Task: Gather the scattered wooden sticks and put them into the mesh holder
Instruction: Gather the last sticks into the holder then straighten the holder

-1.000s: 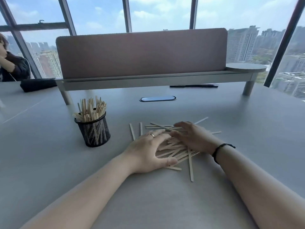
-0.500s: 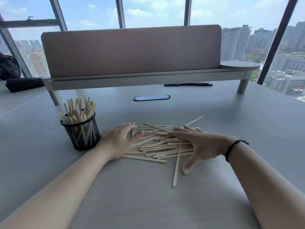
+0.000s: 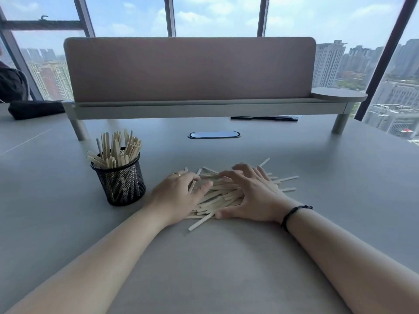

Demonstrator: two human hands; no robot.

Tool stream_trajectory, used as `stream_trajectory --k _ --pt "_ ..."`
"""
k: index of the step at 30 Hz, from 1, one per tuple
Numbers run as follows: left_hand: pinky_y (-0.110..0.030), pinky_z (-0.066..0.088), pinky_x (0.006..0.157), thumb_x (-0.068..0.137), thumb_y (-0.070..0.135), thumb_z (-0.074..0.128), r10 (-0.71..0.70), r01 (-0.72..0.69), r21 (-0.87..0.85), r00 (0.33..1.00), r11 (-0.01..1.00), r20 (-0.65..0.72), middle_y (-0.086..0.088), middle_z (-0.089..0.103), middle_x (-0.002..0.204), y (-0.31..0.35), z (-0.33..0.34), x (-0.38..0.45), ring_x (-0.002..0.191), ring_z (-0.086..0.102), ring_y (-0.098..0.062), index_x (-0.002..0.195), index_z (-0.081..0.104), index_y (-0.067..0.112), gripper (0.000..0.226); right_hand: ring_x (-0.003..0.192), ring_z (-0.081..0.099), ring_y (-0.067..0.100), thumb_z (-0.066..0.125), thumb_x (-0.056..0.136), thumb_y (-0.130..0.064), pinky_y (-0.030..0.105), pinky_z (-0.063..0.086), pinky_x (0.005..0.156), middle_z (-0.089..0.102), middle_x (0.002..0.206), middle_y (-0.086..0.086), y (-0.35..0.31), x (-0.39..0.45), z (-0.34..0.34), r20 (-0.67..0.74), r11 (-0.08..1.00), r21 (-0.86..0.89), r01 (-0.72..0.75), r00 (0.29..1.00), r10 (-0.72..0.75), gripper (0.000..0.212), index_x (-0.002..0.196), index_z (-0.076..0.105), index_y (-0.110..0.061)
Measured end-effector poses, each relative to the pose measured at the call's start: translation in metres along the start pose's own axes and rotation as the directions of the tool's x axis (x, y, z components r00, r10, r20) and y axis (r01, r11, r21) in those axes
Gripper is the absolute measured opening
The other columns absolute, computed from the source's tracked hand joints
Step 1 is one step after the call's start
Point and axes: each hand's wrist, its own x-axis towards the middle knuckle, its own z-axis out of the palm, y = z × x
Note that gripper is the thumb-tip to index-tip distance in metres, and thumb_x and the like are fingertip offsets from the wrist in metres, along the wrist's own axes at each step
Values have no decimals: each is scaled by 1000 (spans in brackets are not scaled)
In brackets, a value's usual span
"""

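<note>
Far left on the grey table there's a dark pouch by the window, then closer in the black mesh holder, standing upright and already stuffed with wooden sticks poking out the top at all angles. Just right of the holder, not touching it, is the left hand, ring on one finger, palm down on the left edge of the loose sticks. Its fingers are curled loosely over the pile's far-left end with one stick showing between them, but honestly can't tell if that counts as a real grip or just pressing down. The pile sits squeezed between both hands, mostly lying crosswise, with one stick poking out toward the near edge. The right hand lies flat on top of the pile's right half, fingers spread and relaxed, thumb resting on the table at the near side, nothing clenched. A few stick ends fan out past its fingertips to the right. Black band on that wrist. Behind everything: a pinkish desk divider.
</note>
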Motion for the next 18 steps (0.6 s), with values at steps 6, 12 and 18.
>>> stream_trajectory --k 6,12,18 --pt "-9 32 97 64 84 54 180 -159 -230 981 960 74 14 47 138 6 -1 -6 125 46 2 135 54 33 87 142 30 11 48 54 -97 37 21 118 37 153 -20 -2 6 0 67 999 -28 22 998 -20 107 147 30 -47" --pt "-26 24 119 46 84 75 221 -176 -206 951 962 217 16 17 161 5 -2 -10 146 22 3 147 33 48 115 114 48 5 60 56 -87 31 41 96 55 119 -23 -2 6 4 -29 993 84 80 997 -77 79 122 59 -42" --pt "-20 33 109 58 62 88 253 -221 -200 956 955 150 17 42 146 9 -4 -8 131 43 4 146 39 39 104 107 55 5 73 68 -63 24 41 87 64 112 -19 -4 4 9 -56 969 183 164 986 -157 50 112 66 -40"
